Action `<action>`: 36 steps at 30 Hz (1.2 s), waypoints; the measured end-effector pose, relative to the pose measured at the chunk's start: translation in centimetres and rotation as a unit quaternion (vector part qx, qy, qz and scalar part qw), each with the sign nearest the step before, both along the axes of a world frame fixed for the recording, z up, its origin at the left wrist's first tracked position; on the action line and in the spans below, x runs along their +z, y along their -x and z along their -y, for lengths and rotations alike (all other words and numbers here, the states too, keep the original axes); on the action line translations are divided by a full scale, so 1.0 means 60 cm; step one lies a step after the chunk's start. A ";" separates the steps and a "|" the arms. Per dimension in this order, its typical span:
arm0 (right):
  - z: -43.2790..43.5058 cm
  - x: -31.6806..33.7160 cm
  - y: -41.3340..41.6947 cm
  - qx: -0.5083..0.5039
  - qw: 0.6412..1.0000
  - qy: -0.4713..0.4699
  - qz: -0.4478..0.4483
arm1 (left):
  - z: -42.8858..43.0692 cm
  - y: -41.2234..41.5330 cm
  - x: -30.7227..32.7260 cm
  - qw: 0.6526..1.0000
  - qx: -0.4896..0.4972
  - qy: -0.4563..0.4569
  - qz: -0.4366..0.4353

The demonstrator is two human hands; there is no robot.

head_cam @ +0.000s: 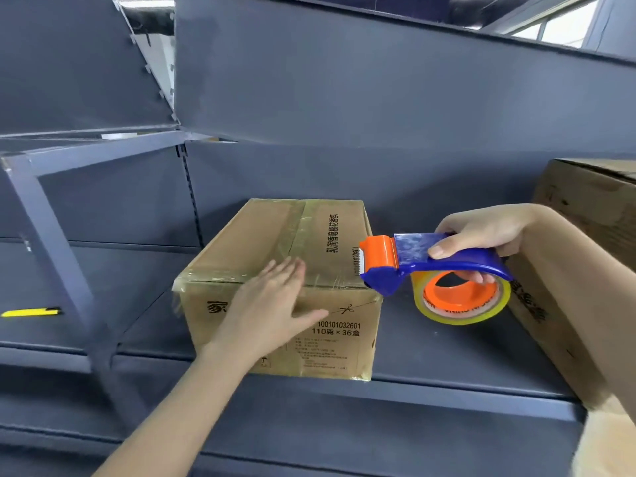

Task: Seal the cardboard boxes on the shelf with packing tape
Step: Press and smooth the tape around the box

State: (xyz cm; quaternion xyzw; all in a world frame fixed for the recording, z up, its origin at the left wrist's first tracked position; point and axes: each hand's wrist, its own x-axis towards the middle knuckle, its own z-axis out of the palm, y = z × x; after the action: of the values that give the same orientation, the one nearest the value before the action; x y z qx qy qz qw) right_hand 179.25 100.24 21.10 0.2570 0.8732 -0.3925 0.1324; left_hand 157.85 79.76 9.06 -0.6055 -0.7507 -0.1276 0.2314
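At 3 o'clock, a second cardboard box is cut off by the right edge and partly hidden by the right forearm. The left hand covers print on the centre box, whose fine print is unreadable. At 9 o'clock, a yellow object is blurred.

Cardboard box, front face: 100101032601; beneath it 110克×36盒; large 家 at left; scissors mark on a dashed line; fine print below, too small to read. Top face: one line of Chinese characters, beginning 乳润

Tape roll in tape dispenser, orange core: lettering, illegible

Second box: dark characters, illegible
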 end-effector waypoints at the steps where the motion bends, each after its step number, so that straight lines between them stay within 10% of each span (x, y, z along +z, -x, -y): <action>1: 0.001 -0.004 0.000 0.001 1.000 0.000 0.002 | -0.015 -0.023 -0.002 1.000 -0.015 -0.011 -0.006; 36: -0.065 -0.132 -0.020 0.007 0.996 0.089 -0.019 | -0.053 -0.053 -0.013 0.997 0.055 0.035 0.033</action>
State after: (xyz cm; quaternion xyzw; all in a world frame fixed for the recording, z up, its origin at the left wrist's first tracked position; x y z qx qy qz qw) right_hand 180.42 104.12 13.16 0.2309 0.8388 -0.4725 0.1408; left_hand 161.02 82.94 8.26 -0.5668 -0.7939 -0.1083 0.1915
